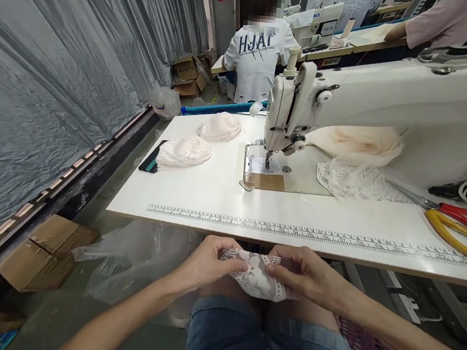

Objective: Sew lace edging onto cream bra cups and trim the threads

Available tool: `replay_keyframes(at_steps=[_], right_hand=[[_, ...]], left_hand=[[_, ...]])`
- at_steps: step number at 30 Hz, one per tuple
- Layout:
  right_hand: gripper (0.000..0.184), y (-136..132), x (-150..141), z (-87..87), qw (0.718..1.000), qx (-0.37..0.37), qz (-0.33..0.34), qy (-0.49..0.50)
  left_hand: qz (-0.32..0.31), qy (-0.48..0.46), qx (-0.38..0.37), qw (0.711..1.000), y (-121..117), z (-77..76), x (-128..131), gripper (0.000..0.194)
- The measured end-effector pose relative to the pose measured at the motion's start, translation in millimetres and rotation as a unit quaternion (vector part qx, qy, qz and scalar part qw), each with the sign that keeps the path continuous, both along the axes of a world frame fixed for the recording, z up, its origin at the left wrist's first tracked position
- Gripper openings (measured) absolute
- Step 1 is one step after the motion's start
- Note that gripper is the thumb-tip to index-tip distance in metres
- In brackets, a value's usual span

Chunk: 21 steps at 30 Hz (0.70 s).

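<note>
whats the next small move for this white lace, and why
Probably lift the white patterned lace piece toward the silver metal plate of the white sewing machine: the left hand and right hand both pinch it above the blue denim shorts, short of the white tabletop, with the machine ahead.

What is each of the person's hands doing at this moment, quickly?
Left hand: closed, pinching one end of the white lace piece.
Right hand: closed, pinching the other end of the same piece.
</note>
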State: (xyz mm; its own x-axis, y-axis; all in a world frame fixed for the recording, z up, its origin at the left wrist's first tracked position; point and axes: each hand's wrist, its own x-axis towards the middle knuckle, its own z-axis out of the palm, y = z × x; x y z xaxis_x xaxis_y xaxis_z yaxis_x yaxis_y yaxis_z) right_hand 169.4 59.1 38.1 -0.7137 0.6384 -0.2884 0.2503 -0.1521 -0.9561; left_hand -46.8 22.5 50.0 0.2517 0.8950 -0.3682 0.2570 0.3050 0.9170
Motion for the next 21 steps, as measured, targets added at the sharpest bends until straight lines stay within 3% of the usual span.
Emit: replay_keyframes(at_steps=[4, 6, 8, 11, 13, 17, 21], right_hand=[[0.036, 21, -15, 16.9, 0.999, 0.049, -0.004, -0.005], [0.037, 45, -22, 24.1, 0.994, 0.100, -0.007, -0.041], [0.038, 76, -24, 27.2, 0.978, 0.179, -0.009, -0.106], [0.035, 119, -11, 23.7, 0.934, 0.301, -0.051, -0.186], [0.029, 137, 4, 18.4, 0.892, 0.395, -0.083, -0.203], [0.031, 149, 21, 9.9, 0.799, 0.585, -0.020, -0.139], [0.043, 153, 15, 3.0, 0.733, 0.671, 0.035, -0.104]], left_hand=[[-0.042, 0.107, 0.098, 0.989, 40, 39.0, -14, 0.021], [-0.088, 0.161, 0.155, 0.971, 79, 54.6, -18, 0.020], [-0.130, 0.186, 0.180, 0.957, 126, 60.8, -18, 0.019], [-0.192, 0.198, 0.154, 0.949, 193, 52.5, -12, 0.021], [-0.212, 0.207, 0.143, 0.944, 222, 41.3, -7, 0.020], [-0.245, 0.230, 0.131, 0.933, 245, 28.4, 2, 0.019], [-0.287, 0.264, 0.105, 0.915, 263, 31.9, 11, 0.018]])
